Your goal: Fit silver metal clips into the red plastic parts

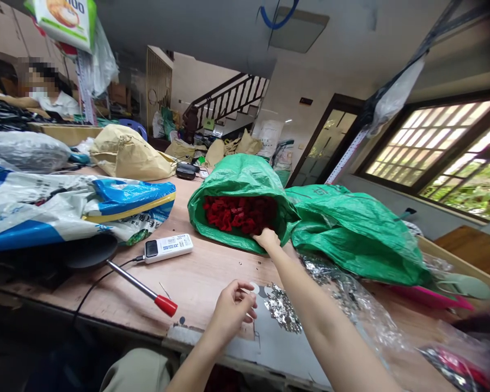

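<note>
A green woven sack (239,177) lies on its side on the table (212,272), its mouth facing me and full of red pieces (239,212). My right hand (267,238) reaches to the lower rim of that mouth, beside the red pieces; its fingertips are hidden there. Nearer to me, my left hand (234,305) hovers over the table edge with curled, parted fingers and nothing visible in them. A pile of small silvery metal pieces (283,309) lies to the right of my left hand, beneath my right forearm.
Left on the table are a white device (169,247) with a cable, a red-tipped metal lever (166,305) and a blue-white sack (65,207). To the right lie another green sack (355,231) and clear plastic bags (363,305). A person (59,100) sits at the far left.
</note>
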A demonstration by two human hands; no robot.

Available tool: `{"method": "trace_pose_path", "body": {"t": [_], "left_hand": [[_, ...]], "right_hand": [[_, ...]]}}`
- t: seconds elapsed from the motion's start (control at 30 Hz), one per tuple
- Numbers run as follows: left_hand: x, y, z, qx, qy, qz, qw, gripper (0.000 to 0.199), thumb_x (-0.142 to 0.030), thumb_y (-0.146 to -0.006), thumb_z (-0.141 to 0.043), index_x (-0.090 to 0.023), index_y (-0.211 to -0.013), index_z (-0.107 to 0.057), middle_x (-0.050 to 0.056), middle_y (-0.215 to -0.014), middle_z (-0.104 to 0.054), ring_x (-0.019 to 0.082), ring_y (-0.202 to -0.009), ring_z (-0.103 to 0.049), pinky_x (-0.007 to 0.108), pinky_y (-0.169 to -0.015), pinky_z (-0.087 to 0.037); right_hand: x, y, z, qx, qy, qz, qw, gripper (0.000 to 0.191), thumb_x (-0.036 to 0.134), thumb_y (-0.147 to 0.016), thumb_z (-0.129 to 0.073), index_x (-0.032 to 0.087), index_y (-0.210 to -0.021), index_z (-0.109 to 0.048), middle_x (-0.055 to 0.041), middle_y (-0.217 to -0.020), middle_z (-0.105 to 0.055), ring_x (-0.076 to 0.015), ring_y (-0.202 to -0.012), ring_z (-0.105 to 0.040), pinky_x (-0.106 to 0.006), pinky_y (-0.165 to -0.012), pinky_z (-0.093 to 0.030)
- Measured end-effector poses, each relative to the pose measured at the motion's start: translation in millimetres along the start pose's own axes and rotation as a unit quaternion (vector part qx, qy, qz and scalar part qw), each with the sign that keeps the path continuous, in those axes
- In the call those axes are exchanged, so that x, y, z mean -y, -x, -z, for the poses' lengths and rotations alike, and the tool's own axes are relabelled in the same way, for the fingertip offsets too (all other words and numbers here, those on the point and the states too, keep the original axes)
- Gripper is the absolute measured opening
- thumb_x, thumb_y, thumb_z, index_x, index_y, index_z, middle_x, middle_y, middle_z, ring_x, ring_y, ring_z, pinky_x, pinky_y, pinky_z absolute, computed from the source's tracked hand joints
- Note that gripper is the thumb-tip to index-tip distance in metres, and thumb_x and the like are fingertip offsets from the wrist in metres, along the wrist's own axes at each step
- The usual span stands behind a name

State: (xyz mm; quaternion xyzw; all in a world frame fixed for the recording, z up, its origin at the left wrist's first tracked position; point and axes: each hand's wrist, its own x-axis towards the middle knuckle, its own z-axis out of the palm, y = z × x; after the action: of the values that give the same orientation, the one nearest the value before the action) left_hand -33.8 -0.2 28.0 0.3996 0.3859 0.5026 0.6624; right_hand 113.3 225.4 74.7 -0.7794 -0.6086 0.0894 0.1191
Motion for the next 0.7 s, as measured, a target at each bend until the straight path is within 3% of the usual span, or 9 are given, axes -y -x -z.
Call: {"method": "trace_pose_path", "body": {"t": [0.17, 0.3, 0.37, 0.43, 0.53, 0.63, 0.7], "left_hand": [[0.9, -3.1, 1.4, -0.003, -0.003, -0.011, 1.0, 0.044, -0.046, -0.075, -0.071, -0.013, -0.101, -0.058, 0.002, -0.074, -0.064, 0.011, -0.056, -0.062, 0.021, -0.051, -0.047], [-2.4, -6.6, 5.8, -0.026, -0.001, -0.016, 1.0, 0.049, -0.048, -0.073, -0.073, -0.013, -0.103, -0.056, 0.001, -0.074, -0.063, 0.012, -0.056, -0.063, 0.021, -0.05, -0.048], [-4.4, -7.0, 7.8, -0.039, 0.003, -0.025, 0.999, 0.052, -0.049, -0.074, -0.072, -0.014, -0.108, -0.055, 0.001, -0.079, -0.062, 0.012, -0.059, -0.064, 0.02, -0.051, -0.049], [-5.8, -7.0, 9.1, -0.058, 0.01, -0.037, 0.998, 0.055, -0.049, -0.076, -0.072, -0.016, -0.116, -0.053, 0.004, -0.088, -0.062, 0.013, -0.065, -0.066, 0.02, -0.051, -0.05], [-6.2, -6.2, 9.7, -0.078, 0.018, -0.071, 0.994, 0.064, -0.045, -0.076, -0.074, -0.018, -0.128, -0.048, 0.011, -0.111, -0.062, 0.019, -0.088, -0.069, 0.024, -0.061, -0.056], [-5.4, -0.9, 7.3, -0.028, 0.023, -0.123, 0.992, 0.069, -0.035, -0.076, -0.077, -0.021, -0.136, -0.045, 0.015, -0.134, -0.056, 0.024, -0.123, -0.059, 0.03, -0.087, -0.057], [-4.9, 6.1, 3.1, 0.044, 0.02, -0.135, 0.99, 0.066, -0.029, -0.077, -0.077, -0.022, -0.135, -0.047, 0.012, -0.137, -0.057, 0.024, -0.129, -0.056, 0.033, -0.1, -0.052]], "right_hand": [[13.4, 9.1, 0.2, 0.013, -0.14, -0.058, 0.988, 0.035, 0.034, -0.096, -0.064, 0.017, -0.126, -0.06, -0.0111, -0.129, -0.059, -0.0256, -0.11, -0.061, -0.047, -0.092, -0.054], [22.5, 24.2, 10.8, 0.069, -0.3, -0.073, 0.949, 0.035, 0.036, -0.097, -0.062, 0.016, -0.126, -0.059, -0.0105, -0.126, -0.061, -0.0242, -0.105, -0.063, -0.044, -0.087, -0.056], [19.1, 40.3, 19.5, 0.129, -0.388, -0.062, 0.91, 0.032, 0.037, -0.098, -0.061, 0.015, -0.121, -0.06, -0.0082, -0.114, -0.064, -0.0199, -0.092, -0.065, -0.037, -0.077, -0.058], [8.6, 64.7, 28.2, 0.202, -0.468, -0.049, 0.859, 0.027, 0.039, -0.099, -0.058, 0.014, -0.106, -0.062, -0.0023, -0.091, -0.064, -0.0118, -0.067, -0.061, -0.025, -0.058, -0.054], [-16.4, 115.1, 35.7, 0.302, -0.551, -0.043, 0.776, 0.037, 0.043, -0.098, -0.053, 0.017, -0.072, -0.049, 0.0086, -0.058, -0.04, -0.0033, -0.039, -0.028, -0.015, -0.035, -0.028], [-43.3, 172.7, 33.4, 0.375, -0.589, -0.052, 0.714, 0.046, 0.048, -0.087, -0.061, 0.021, -0.062, -0.032, 0.0114, -0.052, -0.028, -0.002, -0.037, -0.013, -0.013, -0.032, -0.016], [-58.8, 207.3, 28.6, 0.399, -0.602, -0.063, 0.689, 0.049, 0.05, -0.08, -0.066, 0.022, -0.062, -0.03, 0.0115, -0.052, -0.03, -0.0017, -0.038, -0.011, -0.013, -0.032, -0.016]]}}
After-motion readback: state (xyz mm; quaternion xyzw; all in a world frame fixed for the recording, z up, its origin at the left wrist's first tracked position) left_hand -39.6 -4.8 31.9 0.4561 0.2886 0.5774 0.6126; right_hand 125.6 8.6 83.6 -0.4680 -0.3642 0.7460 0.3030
